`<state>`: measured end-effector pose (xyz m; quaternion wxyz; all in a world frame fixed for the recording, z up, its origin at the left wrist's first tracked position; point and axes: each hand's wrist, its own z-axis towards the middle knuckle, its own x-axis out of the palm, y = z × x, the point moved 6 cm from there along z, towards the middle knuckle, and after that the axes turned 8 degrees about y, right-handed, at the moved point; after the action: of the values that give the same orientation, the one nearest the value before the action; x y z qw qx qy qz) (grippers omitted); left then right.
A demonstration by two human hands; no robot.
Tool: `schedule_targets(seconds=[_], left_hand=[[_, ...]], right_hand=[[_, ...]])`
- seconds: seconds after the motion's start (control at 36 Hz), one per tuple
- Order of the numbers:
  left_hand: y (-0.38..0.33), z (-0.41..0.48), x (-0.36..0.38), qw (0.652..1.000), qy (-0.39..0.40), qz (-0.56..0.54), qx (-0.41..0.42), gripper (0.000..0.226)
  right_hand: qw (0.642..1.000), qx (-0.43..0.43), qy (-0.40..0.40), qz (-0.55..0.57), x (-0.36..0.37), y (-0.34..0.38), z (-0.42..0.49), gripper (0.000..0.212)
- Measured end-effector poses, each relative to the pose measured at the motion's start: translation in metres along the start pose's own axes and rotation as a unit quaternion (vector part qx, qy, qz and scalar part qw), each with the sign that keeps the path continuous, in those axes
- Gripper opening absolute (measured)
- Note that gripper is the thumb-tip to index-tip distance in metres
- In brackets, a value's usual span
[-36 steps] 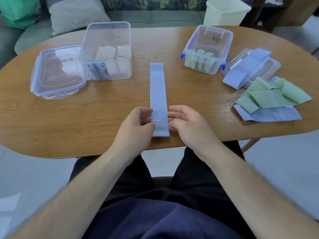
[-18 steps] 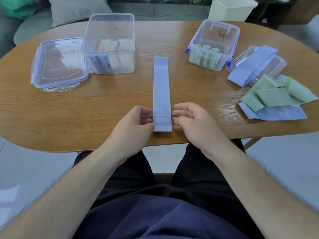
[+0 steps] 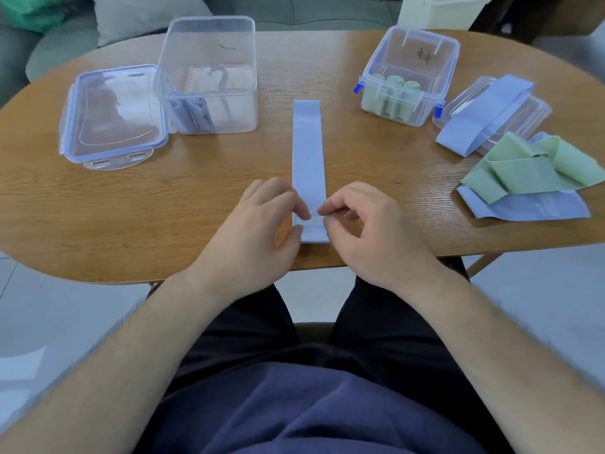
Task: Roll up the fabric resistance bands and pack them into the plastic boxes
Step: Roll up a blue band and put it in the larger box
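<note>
Partly done: green rolls (image 3: 394, 80) stand in the right box (image 3: 450, 70), blue rolls (image 3: 193, 113) in the left box (image 3: 242, 60). Both the left hand (image 3: 258, 231) and right hand (image 3: 370, 231) pinch the near end of a flat blue band (image 3: 307, 152) on the table (image 3: 163, 204), not yet rolled; loose bands (image 3: 530, 168) wait at the right.

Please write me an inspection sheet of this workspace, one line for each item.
Surface: oval wooden table.
Job's things: flat lilac fabric band unrolled at centre; tall clear plastic box holds rolled lilac bands, blue-rimmed clear lid beside it; small clear clip-lock box holds rolled green bands; loose lilac and green bands at right, one across a second clear lid.
Clutter: nothing seen.
Grips: left grip and right grip pinch the flat band's near end.
Cables: nothing seen.
Surroundings: grey-green sofa, pale cushion, cream bin.
</note>
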<state>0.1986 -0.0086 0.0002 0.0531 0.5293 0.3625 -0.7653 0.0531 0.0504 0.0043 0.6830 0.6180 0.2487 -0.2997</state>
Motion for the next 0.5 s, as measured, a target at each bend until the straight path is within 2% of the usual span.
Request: schedule_targets(seconds=[0.11, 0.28, 0.5], left_hand=[[-0.004, 0.001, 0.002, 0.998, 0.031, -0.022, 0.053, 0.016], [0.003, 0.001, 0.016, 0.994, 0.087, -0.008, 0.062, 0.012], [0.01, 0.004, 0.02, 0.994, 0.088, -0.009, 0.061, 0.009]], right_hand=[[0.997, -0.07, 0.022, -0.032, -0.001, 0.004, 0.0, 0.008], [0.991, -0.092, 0.084, -0.04, 0.008, -0.001, 0.0, 0.011], [0.987, -0.089, 0.12, -0.062, 0.013, -0.008, 0.003, 0.007]])
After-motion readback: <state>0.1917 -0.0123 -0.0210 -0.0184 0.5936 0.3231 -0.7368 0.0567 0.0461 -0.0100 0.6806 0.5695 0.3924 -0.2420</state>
